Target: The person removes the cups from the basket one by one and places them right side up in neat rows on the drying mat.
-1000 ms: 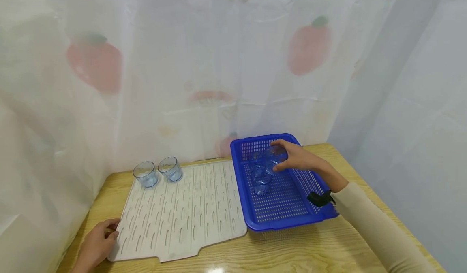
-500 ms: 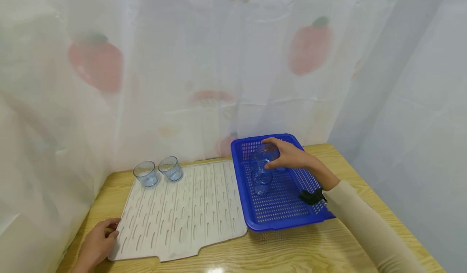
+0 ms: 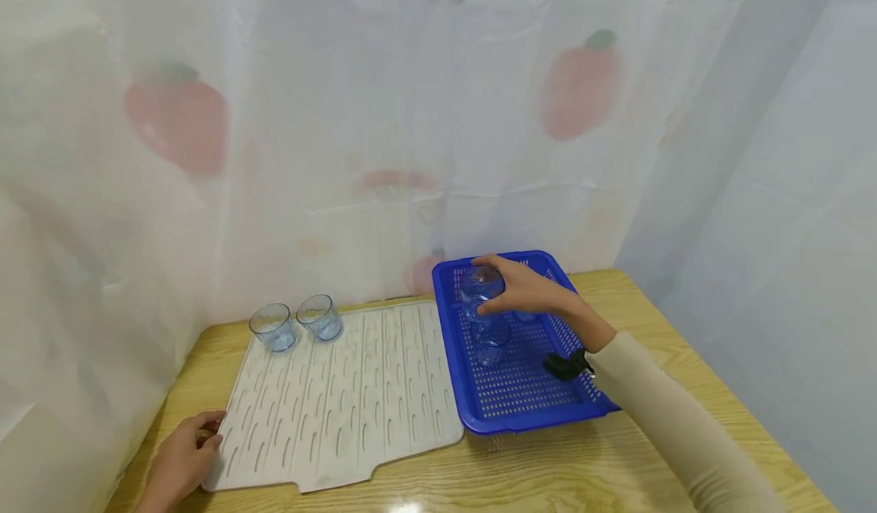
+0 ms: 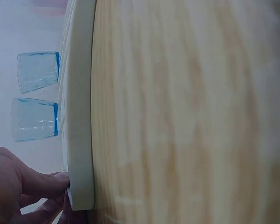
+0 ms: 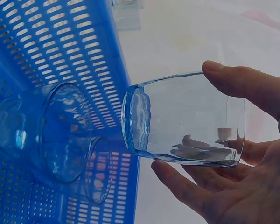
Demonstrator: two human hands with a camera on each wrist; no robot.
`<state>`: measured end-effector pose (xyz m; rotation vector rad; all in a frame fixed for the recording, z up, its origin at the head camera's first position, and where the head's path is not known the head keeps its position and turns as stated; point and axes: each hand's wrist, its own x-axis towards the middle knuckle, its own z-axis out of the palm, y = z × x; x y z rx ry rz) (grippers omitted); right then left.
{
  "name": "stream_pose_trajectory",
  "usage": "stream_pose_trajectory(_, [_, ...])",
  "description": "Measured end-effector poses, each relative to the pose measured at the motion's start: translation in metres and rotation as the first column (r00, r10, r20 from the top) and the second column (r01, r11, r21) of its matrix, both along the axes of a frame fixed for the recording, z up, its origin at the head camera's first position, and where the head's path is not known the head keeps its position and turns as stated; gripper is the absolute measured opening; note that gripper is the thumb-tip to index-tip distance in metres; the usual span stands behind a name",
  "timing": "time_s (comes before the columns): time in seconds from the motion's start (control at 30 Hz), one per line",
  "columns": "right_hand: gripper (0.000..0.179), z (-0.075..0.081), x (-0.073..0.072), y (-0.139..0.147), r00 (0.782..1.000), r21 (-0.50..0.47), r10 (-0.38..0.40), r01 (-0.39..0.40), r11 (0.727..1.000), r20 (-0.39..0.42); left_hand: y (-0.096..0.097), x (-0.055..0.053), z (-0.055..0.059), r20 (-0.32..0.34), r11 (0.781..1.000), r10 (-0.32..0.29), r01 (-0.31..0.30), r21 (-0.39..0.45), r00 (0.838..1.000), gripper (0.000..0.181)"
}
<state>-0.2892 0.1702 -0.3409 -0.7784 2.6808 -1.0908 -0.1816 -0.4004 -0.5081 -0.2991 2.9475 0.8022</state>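
Note:
My right hand (image 3: 527,288) grips a clear bluish glass tumbler (image 3: 481,285) over the back left of the blue plastic basket (image 3: 517,424). In the right wrist view, thumb and fingers go round the sides of this tumbler (image 5: 186,121), its thick base facing the basket. Below it, a few more tumblers (image 5: 65,133) are inside the basket. At the near left corner of the pale slotted drying mat (image 3: 342,399), my left hand (image 3: 181,456) pinches the edge, thumb on top in the left wrist view. Two tumblers (image 3: 274,329) stand side by side, mouths up, at the mat's far left.
The basket stands close against the mat's right edge on a wooden table (image 3: 548,475). A pale curtain (image 3: 411,117) with strawberry prints hangs along the back. A black strap (image 3: 569,364) is round the right wrist.
My right hand has carried the tumbler leftward across the basket, toward its left rim. The left hand, the mat and the two tumblers on it have stayed put.

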Motion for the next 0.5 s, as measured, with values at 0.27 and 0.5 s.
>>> stream_pose_trajectory(0.27, [0.086, 0.004, -0.004, -0.017, 0.999, -0.007, 0.043, -0.043, 0.999, -0.028, -0.002, 0.002, 0.001, -0.016, 1.000, -0.014, 0.014, -0.008, 1.000, 0.044])
stream_pose_trajectory(0.5, [0.088, 0.004, -0.006, -0.030, 0.997, 0.017, 0.063, -0.062, 0.998, -0.032, 0.000, 0.004, -0.005, 0.023, 1.000, 0.008, -0.009, 0.018, 1.000, 0.045])
